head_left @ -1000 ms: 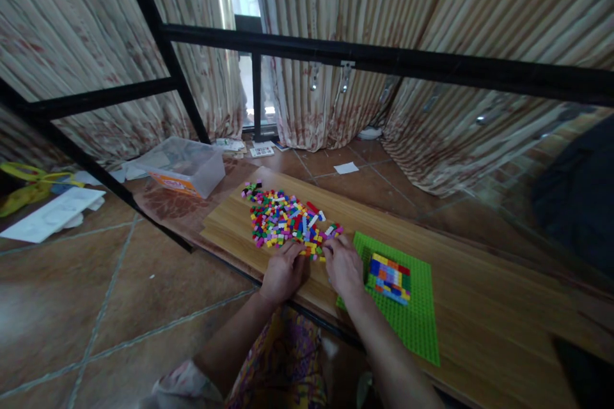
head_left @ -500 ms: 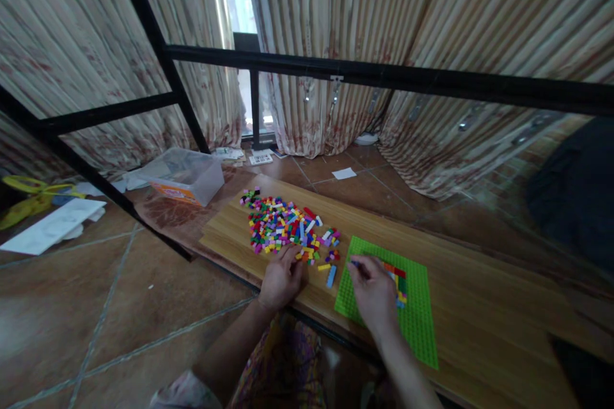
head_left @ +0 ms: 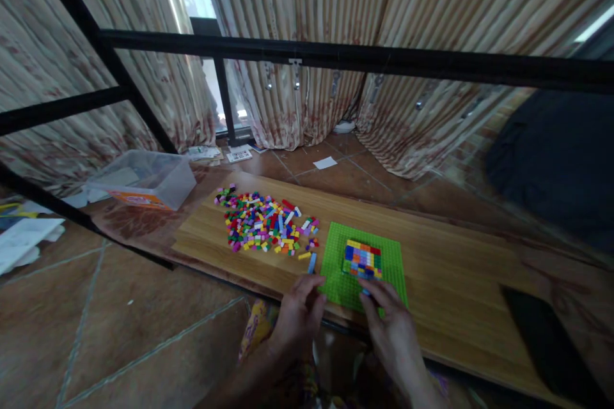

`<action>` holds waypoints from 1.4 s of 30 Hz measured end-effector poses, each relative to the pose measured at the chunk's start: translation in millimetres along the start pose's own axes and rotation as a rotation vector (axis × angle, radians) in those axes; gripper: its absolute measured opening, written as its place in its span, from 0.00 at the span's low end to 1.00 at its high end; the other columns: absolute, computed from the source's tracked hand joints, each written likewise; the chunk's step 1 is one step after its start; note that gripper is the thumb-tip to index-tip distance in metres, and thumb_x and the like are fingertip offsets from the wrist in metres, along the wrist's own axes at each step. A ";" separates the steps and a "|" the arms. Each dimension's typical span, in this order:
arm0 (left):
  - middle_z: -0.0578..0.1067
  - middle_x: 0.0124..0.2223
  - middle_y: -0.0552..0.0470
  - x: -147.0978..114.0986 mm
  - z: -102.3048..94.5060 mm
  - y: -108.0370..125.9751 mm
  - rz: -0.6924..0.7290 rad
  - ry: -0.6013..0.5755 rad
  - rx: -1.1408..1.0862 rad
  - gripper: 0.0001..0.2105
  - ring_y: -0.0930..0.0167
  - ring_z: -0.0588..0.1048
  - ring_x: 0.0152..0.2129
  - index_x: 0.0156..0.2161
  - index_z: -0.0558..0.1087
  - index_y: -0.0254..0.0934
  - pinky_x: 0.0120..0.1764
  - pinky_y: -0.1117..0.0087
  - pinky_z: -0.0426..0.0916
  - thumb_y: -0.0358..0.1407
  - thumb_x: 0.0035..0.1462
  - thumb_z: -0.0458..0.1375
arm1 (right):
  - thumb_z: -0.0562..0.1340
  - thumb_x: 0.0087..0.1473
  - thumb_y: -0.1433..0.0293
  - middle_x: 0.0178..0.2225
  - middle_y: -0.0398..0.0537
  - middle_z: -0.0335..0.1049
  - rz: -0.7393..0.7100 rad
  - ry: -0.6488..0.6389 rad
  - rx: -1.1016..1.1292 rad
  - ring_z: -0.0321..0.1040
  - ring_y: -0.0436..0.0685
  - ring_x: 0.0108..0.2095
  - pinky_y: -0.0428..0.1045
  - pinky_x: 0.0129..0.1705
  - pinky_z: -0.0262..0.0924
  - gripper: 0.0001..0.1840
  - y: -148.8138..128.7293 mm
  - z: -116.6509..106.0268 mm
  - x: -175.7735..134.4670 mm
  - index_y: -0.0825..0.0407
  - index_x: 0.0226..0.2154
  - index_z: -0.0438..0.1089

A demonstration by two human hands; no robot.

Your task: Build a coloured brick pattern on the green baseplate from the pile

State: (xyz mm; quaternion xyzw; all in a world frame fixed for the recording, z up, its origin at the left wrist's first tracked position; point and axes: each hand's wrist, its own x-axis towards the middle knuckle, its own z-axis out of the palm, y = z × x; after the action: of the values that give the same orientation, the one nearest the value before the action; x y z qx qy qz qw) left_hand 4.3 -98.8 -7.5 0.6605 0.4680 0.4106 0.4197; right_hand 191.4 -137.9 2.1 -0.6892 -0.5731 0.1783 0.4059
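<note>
On the wooden board lies a green studded baseplate. A block of multicoloured toy bricks is built up near its middle. My right hand is over the baseplate's near edge, its thumb and fingertips closed on a small blue brick just below the built block. By the baseplate's lower left edge, my left hand has bent fingers, the thumb and forefinger apart with nothing visible between them. A long light-blue brick and a yellow brick lie just beyond it.
A heap of loose bricks spreads over the left of the wooden board. Farther left stands a clear plastic box with an orange label. A dark flat object lies at the right. A black metal rail crosses behind.
My left hand has left the brick heap and moved right, toward the baseplate. My right hand has drawn back to the near side of the built block, uncovering it. The view has shifted right.
</note>
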 end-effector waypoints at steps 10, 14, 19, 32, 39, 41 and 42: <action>0.78 0.33 0.51 12.8 30.8 16.8 -0.333 -0.171 -0.474 0.07 0.71 0.75 0.31 0.37 0.75 0.34 0.36 0.73 0.70 0.34 0.51 0.61 | 0.58 0.58 0.64 0.47 0.50 0.74 0.003 -0.106 0.128 0.73 0.56 0.45 0.53 0.46 0.69 0.22 -14.0 12.1 -16.1 0.47 0.54 0.68; 0.77 0.31 0.53 20.9 34.9 22.4 -0.388 -0.125 -0.524 0.07 0.72 0.75 0.28 0.35 0.75 0.34 0.35 0.73 0.69 0.34 0.48 0.62 | 0.59 0.58 0.61 0.42 0.49 0.75 0.021 -0.056 0.140 0.73 0.55 0.40 0.51 0.42 0.69 0.16 -10.4 6.9 -12.6 0.47 0.47 0.72; 0.77 0.30 0.53 29.0 42.9 28.8 -0.326 -0.112 -0.456 0.07 0.72 0.74 0.28 0.35 0.75 0.35 0.34 0.73 0.68 0.36 0.51 0.60 | 0.59 0.59 0.57 0.42 0.49 0.73 -0.064 0.021 0.042 0.71 0.57 0.42 0.52 0.45 0.66 0.15 -1.7 1.8 0.5 0.46 0.41 0.76; 0.77 0.32 0.53 44.6 57.0 26.8 -0.195 -0.241 -0.025 0.22 0.71 0.72 0.26 0.56 0.70 0.37 0.34 0.70 0.68 0.31 0.55 0.53 | 0.56 0.60 0.58 0.50 0.53 0.67 -0.217 0.143 -0.288 0.62 0.62 0.50 0.60 0.51 0.61 0.18 26.5 6.4 42.1 0.46 0.43 0.77; 0.77 0.32 0.51 42.2 60.5 25.5 -0.210 -0.268 0.024 0.22 0.70 0.73 0.26 0.56 0.70 0.35 0.33 0.70 0.68 0.34 0.56 0.53 | 0.57 0.57 0.53 0.52 0.57 0.66 -0.054 0.220 -0.132 0.62 0.63 0.53 0.62 0.55 0.58 0.22 26.3 9.1 38.4 0.50 0.44 0.76; 0.77 0.32 0.52 40.9 61.0 25.0 -0.188 -0.272 0.057 0.22 0.70 0.73 0.25 0.56 0.70 0.36 0.32 0.70 0.68 0.34 0.56 0.53 | 0.58 0.56 0.52 0.51 0.57 0.66 0.028 0.239 -0.074 0.62 0.62 0.53 0.61 0.56 0.57 0.24 26.0 8.7 37.9 0.52 0.45 0.75; 0.77 0.32 0.52 40.2 61.4 24.9 -0.176 -0.269 0.076 0.22 0.70 0.72 0.24 0.57 0.69 0.36 0.32 0.70 0.68 0.35 0.56 0.53 | 0.58 0.56 0.52 0.50 0.57 0.67 0.059 0.241 -0.047 0.63 0.62 0.52 0.61 0.56 0.57 0.25 25.9 8.5 37.9 0.52 0.46 0.74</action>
State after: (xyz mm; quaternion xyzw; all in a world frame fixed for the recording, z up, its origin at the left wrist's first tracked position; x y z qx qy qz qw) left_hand 77.5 -75.8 2.8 0.6814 0.4787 0.2621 0.4877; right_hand 212.7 -99.8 -14.6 -0.7315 -0.5037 0.0928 0.4501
